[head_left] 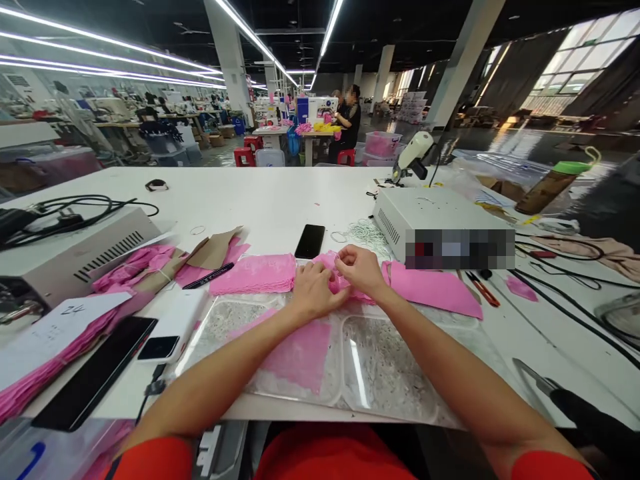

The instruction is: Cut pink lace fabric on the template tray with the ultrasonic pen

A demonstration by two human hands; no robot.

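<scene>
My left hand (316, 291) lies on pink fabric pieces, its fingers spread and its thumb stretched toward the right. Close beside it, my right hand (361, 269) is closed in a pinch on a piece of pink fabric (327, 261). A layered stack of pink fabric pieces (253, 273) lies left of my hands, and another pink stack (433, 288) lies to the right. Below my left forearm, a single pink piece (300, 350) rests on a clear plastic tray or mat (387, 353) with a speckled grey surface. A black phone (310, 241) lies just beyond my hands.
A grey box-shaped device (430, 207) stands at the right, another (95, 250) at the left. Orange-handled snips (484, 291), a black-handled blade tool (555, 387), a black marker (209, 275), a white power bank (183, 320) and tangled pale string (367, 233) lie around. Co-workers sit beyond the table.
</scene>
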